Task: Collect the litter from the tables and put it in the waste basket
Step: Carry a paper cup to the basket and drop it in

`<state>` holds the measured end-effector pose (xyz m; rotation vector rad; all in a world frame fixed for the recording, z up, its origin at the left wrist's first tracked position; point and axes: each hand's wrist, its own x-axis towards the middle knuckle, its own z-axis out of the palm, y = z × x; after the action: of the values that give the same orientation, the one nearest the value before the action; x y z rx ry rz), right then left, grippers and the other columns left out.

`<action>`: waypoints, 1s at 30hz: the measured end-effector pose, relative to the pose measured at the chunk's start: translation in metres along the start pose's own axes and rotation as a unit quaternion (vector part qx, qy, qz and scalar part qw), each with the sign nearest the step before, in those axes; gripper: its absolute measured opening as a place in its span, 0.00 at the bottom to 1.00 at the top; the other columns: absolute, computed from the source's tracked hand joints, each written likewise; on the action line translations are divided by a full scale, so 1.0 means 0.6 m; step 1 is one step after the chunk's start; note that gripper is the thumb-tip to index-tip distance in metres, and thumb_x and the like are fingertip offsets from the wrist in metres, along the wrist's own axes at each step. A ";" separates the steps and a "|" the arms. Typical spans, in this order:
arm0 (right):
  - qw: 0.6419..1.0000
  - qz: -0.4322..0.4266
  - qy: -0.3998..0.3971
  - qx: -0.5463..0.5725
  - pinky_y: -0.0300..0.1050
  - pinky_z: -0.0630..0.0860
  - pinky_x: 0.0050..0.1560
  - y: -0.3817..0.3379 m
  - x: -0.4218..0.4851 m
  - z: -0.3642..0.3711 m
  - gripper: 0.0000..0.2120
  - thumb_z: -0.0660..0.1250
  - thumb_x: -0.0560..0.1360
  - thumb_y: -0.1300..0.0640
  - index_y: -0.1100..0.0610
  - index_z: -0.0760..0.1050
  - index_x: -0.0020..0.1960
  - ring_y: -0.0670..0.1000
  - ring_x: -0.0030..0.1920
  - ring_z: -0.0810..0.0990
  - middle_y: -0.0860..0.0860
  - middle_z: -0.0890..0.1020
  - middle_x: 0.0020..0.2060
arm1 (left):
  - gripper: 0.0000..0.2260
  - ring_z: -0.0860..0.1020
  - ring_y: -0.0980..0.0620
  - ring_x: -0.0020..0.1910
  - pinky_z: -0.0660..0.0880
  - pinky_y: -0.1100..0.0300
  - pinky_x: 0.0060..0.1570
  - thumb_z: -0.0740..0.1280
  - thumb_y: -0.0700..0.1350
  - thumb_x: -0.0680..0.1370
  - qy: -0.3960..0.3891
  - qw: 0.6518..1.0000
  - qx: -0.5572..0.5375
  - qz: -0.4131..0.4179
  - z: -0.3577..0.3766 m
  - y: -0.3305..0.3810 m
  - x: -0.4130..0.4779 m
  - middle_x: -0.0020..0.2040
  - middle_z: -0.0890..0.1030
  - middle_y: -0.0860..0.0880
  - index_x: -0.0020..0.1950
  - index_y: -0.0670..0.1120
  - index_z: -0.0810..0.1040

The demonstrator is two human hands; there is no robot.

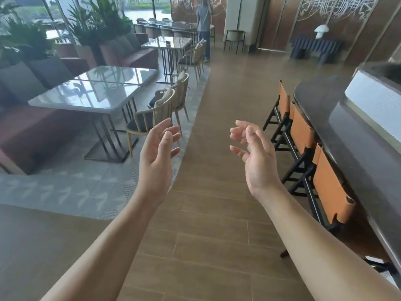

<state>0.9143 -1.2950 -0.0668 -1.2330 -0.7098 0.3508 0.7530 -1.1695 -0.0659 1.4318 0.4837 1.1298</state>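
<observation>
- The fingers [167, 129] of the left hand [157, 157] are spread and loosely bent, the palm is turned inward, and nothing is held.
- The fingers [238, 132] of the right hand [256, 157] are likewise relaxed and half curled, and nothing is held in them either.
- Both hands are raised in the air, apart from each other, above the wooden floor [217, 213]. Bare forearms enter from the bottom edge.
- The planters [86, 53] by the windows at the left are filled with green plants [95, 20]. Their rims are blurred.
- The nearest table [86, 101] is seen at the left front, well apart from the hands. Only reflections can be made out on its glossy top.
- A second table [167, 43] is placed farther back. A small dark item [168, 42] is seen on it, too small to be identified.
- The far row of tables by the windows is too small and blurred for anything on it to be told.
- The wooden chairs [152, 118] are set between the left hand and the nearest table, with a cushioned bench [43, 127] behind it.
- The dark bar counter [325, 109] is cut off by the right edge. Orange-backed stools [301, 131] are lined up against it.
- A standing person [204, 29] is seen far down the aisle.
</observation>
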 end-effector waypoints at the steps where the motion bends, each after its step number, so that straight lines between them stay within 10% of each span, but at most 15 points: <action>1: 1.000 0.000 0.004 0.000 0.56 0.79 0.65 0.010 0.033 0.009 0.15 0.63 0.80 0.39 0.44 0.83 0.58 0.49 0.62 0.82 0.48 0.84 0.55 | 0.15 0.83 0.52 0.64 0.81 0.50 0.63 0.60 0.52 0.84 -0.004 1.000 -0.001 -0.001 0.002 -0.011 0.037 0.65 0.83 0.48 0.69 0.54 0.77; 30: 1.000 0.012 -0.008 -0.006 0.49 0.78 0.62 0.396 1.118 0.009 0.15 0.64 0.78 0.35 0.40 0.84 0.56 0.47 0.62 0.81 0.44 0.84 0.55 | 0.20 0.81 0.52 0.67 0.79 0.59 0.60 0.59 0.52 0.85 0.019 0.999 0.029 -0.014 0.287 -0.482 1.040 0.68 0.81 0.47 0.74 0.45 0.75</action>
<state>1.4363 -0.8120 -0.0873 -1.2531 -0.7125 0.3771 1.2654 -0.6801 -0.0860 1.4512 0.5652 1.1308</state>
